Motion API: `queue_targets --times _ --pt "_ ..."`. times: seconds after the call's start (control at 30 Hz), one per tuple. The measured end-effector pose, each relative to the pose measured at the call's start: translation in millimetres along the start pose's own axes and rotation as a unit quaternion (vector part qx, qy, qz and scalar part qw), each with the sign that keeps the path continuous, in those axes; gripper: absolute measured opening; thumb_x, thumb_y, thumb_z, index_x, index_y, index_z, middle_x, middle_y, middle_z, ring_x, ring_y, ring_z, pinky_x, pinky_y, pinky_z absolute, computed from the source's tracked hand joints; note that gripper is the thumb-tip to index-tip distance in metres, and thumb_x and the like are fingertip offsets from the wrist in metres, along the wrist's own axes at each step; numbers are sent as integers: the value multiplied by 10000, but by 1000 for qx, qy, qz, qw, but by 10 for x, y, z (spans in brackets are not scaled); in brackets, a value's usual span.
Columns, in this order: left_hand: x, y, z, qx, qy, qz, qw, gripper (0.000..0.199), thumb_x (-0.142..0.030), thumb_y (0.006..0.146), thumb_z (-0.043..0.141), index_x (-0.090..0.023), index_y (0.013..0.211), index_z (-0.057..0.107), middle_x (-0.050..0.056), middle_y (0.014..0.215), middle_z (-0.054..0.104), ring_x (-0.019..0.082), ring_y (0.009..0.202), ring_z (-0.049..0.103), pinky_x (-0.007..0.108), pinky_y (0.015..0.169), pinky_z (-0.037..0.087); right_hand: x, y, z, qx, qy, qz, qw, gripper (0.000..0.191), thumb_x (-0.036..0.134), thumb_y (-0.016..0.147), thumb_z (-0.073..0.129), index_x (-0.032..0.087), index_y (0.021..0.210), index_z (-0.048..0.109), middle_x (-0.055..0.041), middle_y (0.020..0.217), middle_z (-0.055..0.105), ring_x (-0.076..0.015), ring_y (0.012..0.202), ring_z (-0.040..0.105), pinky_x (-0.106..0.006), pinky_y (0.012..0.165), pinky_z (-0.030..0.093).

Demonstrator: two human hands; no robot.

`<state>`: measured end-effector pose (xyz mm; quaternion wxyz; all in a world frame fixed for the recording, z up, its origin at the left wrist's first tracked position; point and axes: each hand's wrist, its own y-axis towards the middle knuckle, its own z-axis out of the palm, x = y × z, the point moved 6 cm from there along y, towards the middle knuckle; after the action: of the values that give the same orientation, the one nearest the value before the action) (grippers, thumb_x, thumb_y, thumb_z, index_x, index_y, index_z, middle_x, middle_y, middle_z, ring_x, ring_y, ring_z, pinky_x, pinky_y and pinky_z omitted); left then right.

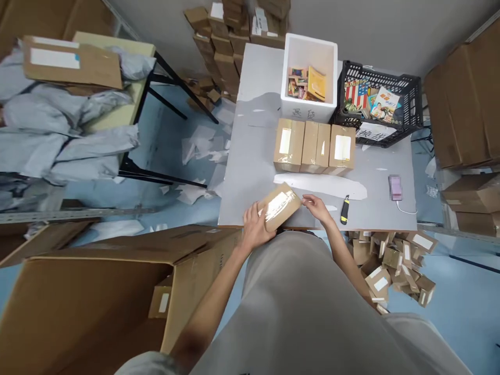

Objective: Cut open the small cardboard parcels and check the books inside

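Surface [250, 156]: foam box [310, 48] at back; plastic crate [413, 107] to its right; three cartons [309, 148] in a row before the foam box; small carton [282, 208] at the front edge; utility knife [345, 210] to its right; smartphone [396, 187] farther right.

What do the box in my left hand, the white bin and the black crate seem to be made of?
Box: apparently cardboard, by its plain brown faces; mostly matte, glossy where the top glares. White bin: probably matte foam, given its thick walls. Black crate: likely semi-matte plastic, by its openwork sides.
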<state>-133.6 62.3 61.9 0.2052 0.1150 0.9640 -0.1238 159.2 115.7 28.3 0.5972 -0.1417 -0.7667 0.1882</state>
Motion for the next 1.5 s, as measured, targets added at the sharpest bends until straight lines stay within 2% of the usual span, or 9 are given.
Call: queue_targets --times 0.17,0.37,0.47,0.6,0.77,0.97,1.2,1.33,1.5 --pt "-537 321 287 67 16 135 989 1125 -279 779 863 -160 1792 389 319 1829 335 510 1726 303 700 1405 196 -459 -301 -461 -55 -20 38 998 383 584 841 821 252 1031 795 -99 1148 855 -318 1143 780 -483 1052 636" --pt "-556 701 372 125 11 188 974 1234 -91 704 808 -237 1834 336 223 1906 246 465 1778 219 680 1442 119 -842 -684 -559 -87 15 71 994 557 673 785 832 226 1109 765 -88 1039 832 -266 873 772 -465 923 661" --pt "-362 707 381 111 -23 152 982 1271 -182 736 886 -261 1851 281 185 1925 212 479 1794 137 686 1445 97 -935 -688 -473 -105 52 76 990 630 731 767 848 226 1137 770 -113 1129 841 -275 939 794 -461 965 662" --pt "92 469 469 68 -85 5 994 1489 -489 721 1022 -164 1862 122 289 1919 90 529 1787 95 715 1426 130 -1087 -683 -410 -126 106 96 982 744 844 771 791 222 1179 781 -154 1237 844 -318 1116 806 -483 1009 666" --pt "462 63 783 125 -156 -114 973 1611 -601 682 1042 -148 1854 34 325 1895 171 524 1785 107 710 1423 143 -1247 -797 -417 -151 124 122 973 795 867 763 788 226 1234 795 -170 1292 839 -362 1210 789 -574 1068 647" --pt "522 40 922 95 -226 -123 962 1498 -530 714 1034 -156 1855 138 285 1884 267 481 1787 177 634 1438 218 -1218 -836 -383 -146 132 116 974 762 831 819 782 249 1311 811 -140 1476 786 -348 1394 713 -514 1157 617" --pt "480 241 1088 128 -392 -150 898 1077 -472 710 989 -149 1647 568 205 1575 717 407 1497 673 548 1306 505 -1256 -794 -225 -141 131 134 972 591 652 863 714 260 1292 823 -106 1451 807 -366 1387 720 -586 1175 598" --pt "438 265 1010 93 -438 -173 877 858 -474 761 967 -154 1508 689 182 1471 786 368 1391 753 513 1268 558 -1155 -842 -217 -142 113 105 978 556 503 767 788 239 1252 851 -92 1457 814 -379 1501 642 -574 1306 493" --pt "472 234 745 1 -413 -173 894 633 -503 951 806 -146 1467 723 178 1313 836 336 1248 807 515 1179 625 -907 -863 -350 -150 101 40 983 664 511 791 794 207 1380 825 -136 1571 741 -365 1475 673 -555 1321 491"
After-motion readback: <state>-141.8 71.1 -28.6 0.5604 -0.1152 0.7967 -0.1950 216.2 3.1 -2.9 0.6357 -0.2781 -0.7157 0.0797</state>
